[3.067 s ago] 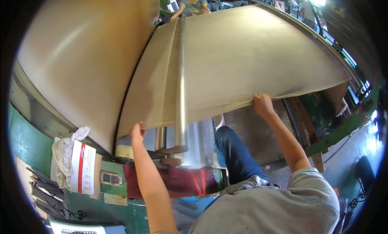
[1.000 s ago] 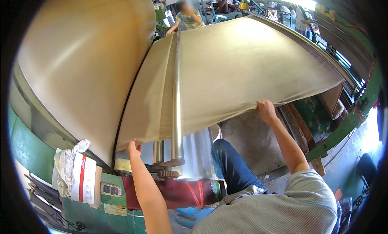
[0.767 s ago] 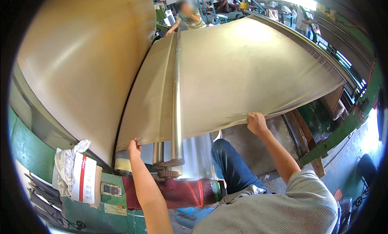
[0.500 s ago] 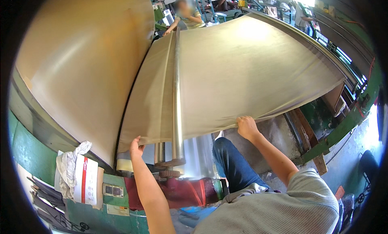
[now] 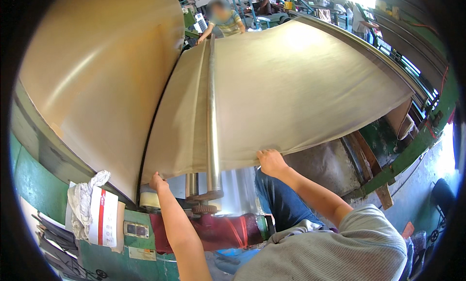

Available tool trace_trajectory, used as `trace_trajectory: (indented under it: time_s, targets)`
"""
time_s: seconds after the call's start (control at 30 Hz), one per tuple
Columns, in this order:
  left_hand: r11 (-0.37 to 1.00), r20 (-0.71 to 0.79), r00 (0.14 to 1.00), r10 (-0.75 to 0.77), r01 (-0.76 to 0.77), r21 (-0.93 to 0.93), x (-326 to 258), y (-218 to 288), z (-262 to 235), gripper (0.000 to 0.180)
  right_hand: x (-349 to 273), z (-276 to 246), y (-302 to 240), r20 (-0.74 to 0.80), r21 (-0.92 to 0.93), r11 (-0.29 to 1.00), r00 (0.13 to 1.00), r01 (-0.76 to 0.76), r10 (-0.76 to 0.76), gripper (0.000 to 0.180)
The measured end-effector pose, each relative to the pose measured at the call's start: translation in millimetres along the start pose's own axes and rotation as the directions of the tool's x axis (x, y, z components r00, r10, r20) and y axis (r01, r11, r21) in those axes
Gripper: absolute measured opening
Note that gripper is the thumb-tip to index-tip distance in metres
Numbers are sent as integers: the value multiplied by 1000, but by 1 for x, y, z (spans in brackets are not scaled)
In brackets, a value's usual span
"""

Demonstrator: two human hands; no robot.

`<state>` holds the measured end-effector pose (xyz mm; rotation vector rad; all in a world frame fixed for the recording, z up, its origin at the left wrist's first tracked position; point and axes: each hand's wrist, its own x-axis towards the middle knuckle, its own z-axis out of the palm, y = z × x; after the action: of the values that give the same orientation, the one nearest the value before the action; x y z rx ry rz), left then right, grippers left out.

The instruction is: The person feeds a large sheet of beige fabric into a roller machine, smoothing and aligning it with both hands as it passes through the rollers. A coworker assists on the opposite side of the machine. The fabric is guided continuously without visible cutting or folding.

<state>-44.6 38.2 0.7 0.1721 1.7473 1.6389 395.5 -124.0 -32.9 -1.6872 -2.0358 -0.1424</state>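
Observation:
A wide beige sheet of cloth-like material (image 5: 301,87) stretches away from me, passing by a long metal roller (image 5: 212,121). Its left part reaches a huge tan drum (image 5: 102,87). My left hand (image 5: 158,181) pinches the near edge of the sheet, left of the roller and close to the drum's dark rim. Right of the roller, my right hand (image 5: 272,162) is closed over the same edge, its fingertips partly hidden. Between my hands the edge runs behind the roller. At the far edge, a person in a striped shirt (image 5: 228,26) has arms reaching to the sheet.
Below the roller sit a brown gear (image 5: 204,209) and a dark red cloth wrap (image 5: 208,232). A white box (image 5: 103,218) with a rag (image 5: 82,203) hangs at the left on the green machine frame. A green curved beam (image 5: 407,160) runs along the right.
Both my hands have moved left and slightly downward, the right one farther, and the sheet's near edge has shifted with them. The far person's raised hand has come down toward the sheet.

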Motion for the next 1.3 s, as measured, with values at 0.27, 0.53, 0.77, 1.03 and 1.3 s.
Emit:
trace_trajectory:
  time_s: [0.27, 0.53, 0.77, 1.03, 1.3]
  targets:
    - [1000, 414, 910, 6, -9, 5, 41, -15, -6, 25, 28, 2, -47, 55, 34, 993, 992, 109, -111, 14]
    - [975, 522, 852, -46, -76, 210, 14, -13, 3, 26, 43, 13, -63, 41, 77, 974, 975, 213, -216, 18]
    - [993, 452, 890, -62, 10, 118, 19, -13, 4, 26, 27, -12, 64, -160, -11, 998, 986, -56, 54, 29]
    - [982, 360, 932, 45, -107, 154, 27, -11, -2, 20, -28, -45, 122, -180, -118, 984, 977, -132, 109, 4]
    - [988, 317, 947, -58, 10, 153, 0, -10, 2, 20, -18, -37, 77, -87, -111, 990, 993, -84, 74, 8]
